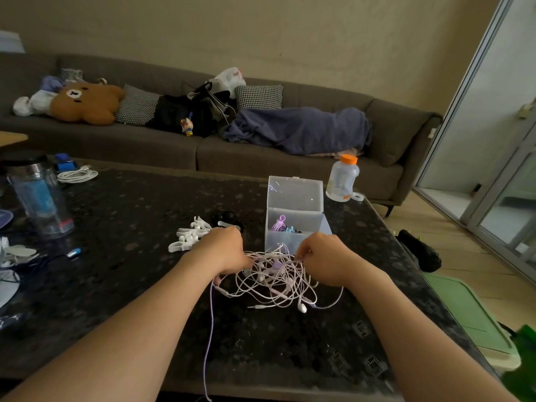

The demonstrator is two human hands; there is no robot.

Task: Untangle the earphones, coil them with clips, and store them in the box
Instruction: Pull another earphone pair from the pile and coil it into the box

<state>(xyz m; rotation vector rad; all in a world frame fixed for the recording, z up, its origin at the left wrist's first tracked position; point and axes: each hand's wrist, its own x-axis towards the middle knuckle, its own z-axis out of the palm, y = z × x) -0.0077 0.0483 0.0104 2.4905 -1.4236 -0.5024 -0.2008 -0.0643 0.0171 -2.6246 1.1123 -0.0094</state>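
Earphones (275, 281) sit as one knotted heap of white and pale purple cords on the dark worktop (145, 285), just in front of the clear box (294, 195), whose lid stands open. The left hand (224, 250) has its fingers curled into the left edge of the heap, holding cords there. The right hand (324, 258) pinches a strand or two at the upper right, so the two hands seem to be teasing the knot apart. One lavender cord (209, 343) trails from the heap toward the camera and over the front edge of the worktop, and a jack plug (256, 306) pokes free at the bottom. Untangling looks barely under way, since no single set is yet free of the rest. White clips (190, 236) lie in a loose pile just left of the left hand, apparently unused. Something purple and blue shows through the box wall, probably sets already stored; this heap is yet to be separated, coiled, clipped and boxed.
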